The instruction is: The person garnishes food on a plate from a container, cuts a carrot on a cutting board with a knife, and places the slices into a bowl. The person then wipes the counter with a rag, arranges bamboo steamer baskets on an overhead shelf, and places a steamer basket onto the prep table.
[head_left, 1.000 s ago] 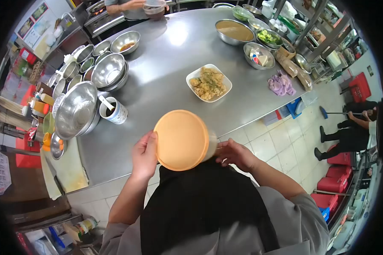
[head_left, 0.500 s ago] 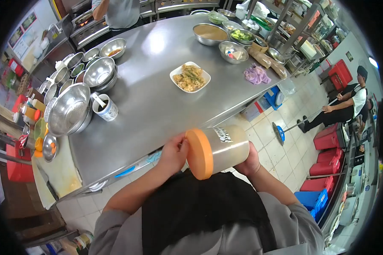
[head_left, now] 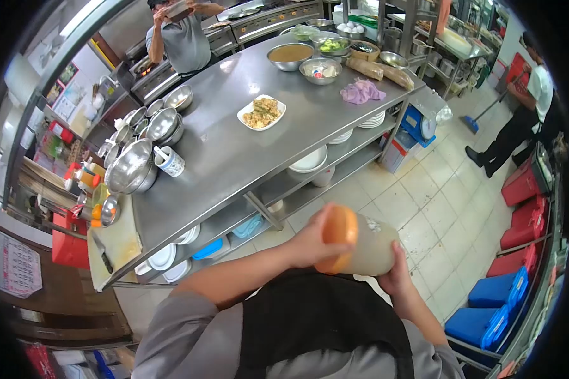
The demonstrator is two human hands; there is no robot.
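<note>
A translucent plastic jar [head_left: 374, 248] with an orange lid [head_left: 344, 239] is held on its side in front of my apron, lid to the left. My left hand [head_left: 319, 243] is wrapped over the lid, a little blurred. Against the jar's base at the right, my right hand [head_left: 396, 271] is closed round it. Beyond them on the steel table [head_left: 215, 183] sits a square white plate of fried food [head_left: 262, 114]. A patterned white cup [head_left: 171, 162] with a spoon stands near the metal bowls.
Metal bowls [head_left: 131, 167] crowd the table's left side. A knife [head_left: 105, 258] lies on a cutting board [head_left: 129, 239]. A purple cloth [head_left: 362, 92] and filled bowls are at the far right. One person [head_left: 183, 41] stands beyond the table; another [head_left: 531, 101] holds a broom at right.
The jar has turned from lid facing the camera to lying sideways and has moved right with both hands. My left hand now covers the lid. The view has swung right, showing the shelves below the table.
</note>
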